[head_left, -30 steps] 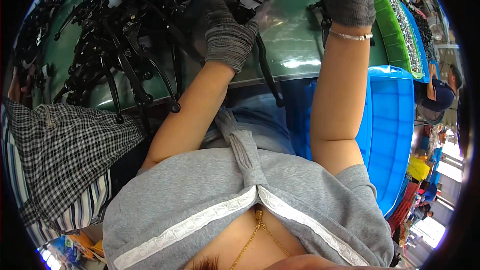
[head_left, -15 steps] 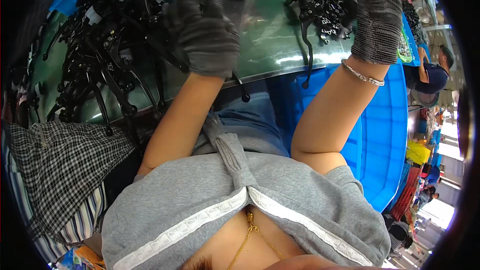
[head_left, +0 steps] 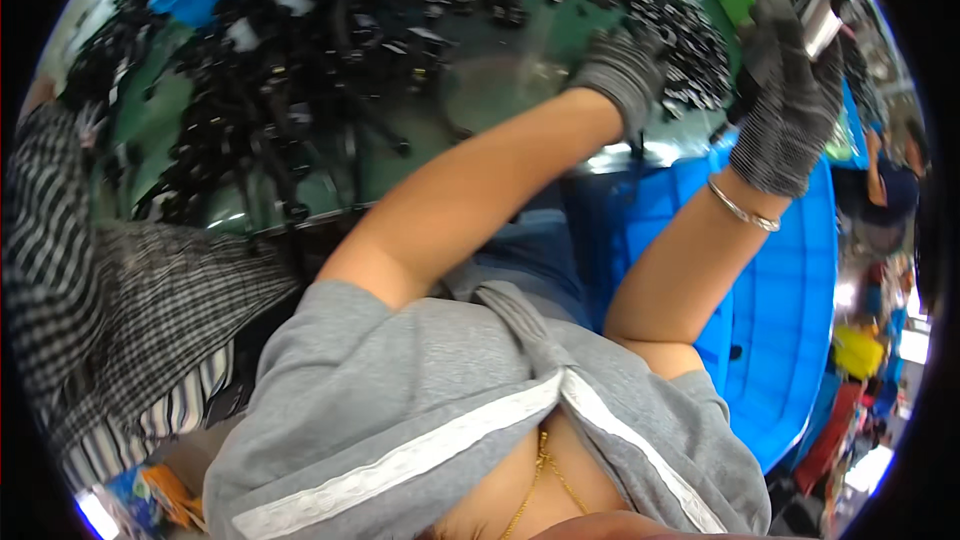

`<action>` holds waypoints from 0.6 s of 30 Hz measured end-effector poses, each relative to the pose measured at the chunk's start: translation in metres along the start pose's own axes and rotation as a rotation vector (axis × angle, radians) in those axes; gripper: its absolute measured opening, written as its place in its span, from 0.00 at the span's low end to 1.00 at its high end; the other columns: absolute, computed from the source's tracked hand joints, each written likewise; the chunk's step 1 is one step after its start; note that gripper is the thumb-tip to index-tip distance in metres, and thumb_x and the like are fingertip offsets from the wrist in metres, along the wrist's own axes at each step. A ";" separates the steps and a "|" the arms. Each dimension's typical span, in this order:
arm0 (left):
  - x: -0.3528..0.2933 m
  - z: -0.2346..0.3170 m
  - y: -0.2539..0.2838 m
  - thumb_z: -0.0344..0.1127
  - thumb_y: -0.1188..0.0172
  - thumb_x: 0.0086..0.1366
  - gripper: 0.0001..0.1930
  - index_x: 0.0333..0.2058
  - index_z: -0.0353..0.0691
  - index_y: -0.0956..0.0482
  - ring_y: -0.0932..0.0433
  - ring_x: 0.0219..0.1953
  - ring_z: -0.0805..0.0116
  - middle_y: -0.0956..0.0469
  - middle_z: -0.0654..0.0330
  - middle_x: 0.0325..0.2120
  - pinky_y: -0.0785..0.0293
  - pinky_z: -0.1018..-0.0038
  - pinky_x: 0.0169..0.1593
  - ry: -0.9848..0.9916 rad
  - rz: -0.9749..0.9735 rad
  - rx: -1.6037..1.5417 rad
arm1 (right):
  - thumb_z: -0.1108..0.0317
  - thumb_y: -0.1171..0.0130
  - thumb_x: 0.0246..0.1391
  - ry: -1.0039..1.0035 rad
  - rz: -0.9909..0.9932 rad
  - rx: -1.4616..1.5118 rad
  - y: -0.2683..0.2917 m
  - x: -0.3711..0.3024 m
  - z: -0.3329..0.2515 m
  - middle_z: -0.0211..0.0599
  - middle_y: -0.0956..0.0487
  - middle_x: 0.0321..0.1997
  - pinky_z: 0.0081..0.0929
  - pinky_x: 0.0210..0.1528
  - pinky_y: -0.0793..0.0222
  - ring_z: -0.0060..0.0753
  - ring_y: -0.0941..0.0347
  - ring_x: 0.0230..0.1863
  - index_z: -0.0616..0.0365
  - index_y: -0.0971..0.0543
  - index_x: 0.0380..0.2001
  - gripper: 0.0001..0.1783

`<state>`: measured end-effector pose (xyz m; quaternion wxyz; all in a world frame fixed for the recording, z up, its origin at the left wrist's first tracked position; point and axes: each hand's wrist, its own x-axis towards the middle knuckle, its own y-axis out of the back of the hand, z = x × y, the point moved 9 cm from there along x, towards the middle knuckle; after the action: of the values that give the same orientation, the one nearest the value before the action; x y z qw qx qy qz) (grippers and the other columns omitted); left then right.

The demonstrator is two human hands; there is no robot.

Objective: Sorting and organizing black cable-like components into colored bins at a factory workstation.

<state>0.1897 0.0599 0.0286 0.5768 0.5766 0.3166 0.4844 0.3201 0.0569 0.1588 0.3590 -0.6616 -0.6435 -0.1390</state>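
Metal part point(head_left: 822, 28): silvery, held in the gloved right hand point(head_left: 790, 110), fingers closed round it, raised beyond the desk's point(head_left: 520, 90) right edge, above the blue tub point(head_left: 790, 310). A second ago this hand was seen near the desk's far right corner; it has been swung right and lifted. Left hand point(head_left: 625, 75): gloved, moved from desk centre to the right edge beside the black parts point(head_left: 300, 70); grip cannot be told. Checked cloth point(head_left: 110, 300): at left.
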 end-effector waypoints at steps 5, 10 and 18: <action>-0.032 -0.014 0.019 0.37 0.42 0.63 0.23 0.58 0.50 0.21 0.28 0.63 0.50 0.29 0.54 0.63 0.37 0.52 0.66 0.069 0.087 0.143 | 0.64 0.26 0.57 -0.038 -0.033 -0.024 -0.045 -0.015 -0.009 0.36 0.16 0.38 0.16 0.34 0.26 0.20 0.22 0.33 0.63 0.21 0.54 0.25; -0.064 -0.069 0.030 0.38 0.43 0.64 0.24 0.60 0.50 0.24 0.34 0.69 0.49 0.34 0.52 0.68 0.41 0.52 0.69 0.332 0.050 0.226 | 0.66 0.26 0.57 -0.108 -0.005 -0.212 -0.060 -0.022 -0.002 0.33 0.16 0.40 0.14 0.40 0.26 0.17 0.22 0.37 0.63 0.19 0.52 0.23; -0.151 -0.052 0.108 0.43 0.40 0.65 0.24 0.59 0.46 0.23 0.29 0.66 0.53 0.27 0.53 0.63 0.37 0.57 0.69 0.246 0.234 0.025 | 0.67 0.24 0.54 -0.139 0.014 -0.243 -0.075 -0.034 0.024 0.29 0.18 0.42 0.17 0.43 0.27 0.16 0.25 0.38 0.61 0.20 0.55 0.27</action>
<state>0.0712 -0.0758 0.0976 0.4660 0.5533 0.3214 0.6111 0.2374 0.0405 0.1419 0.2319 -0.7129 -0.6404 -0.1672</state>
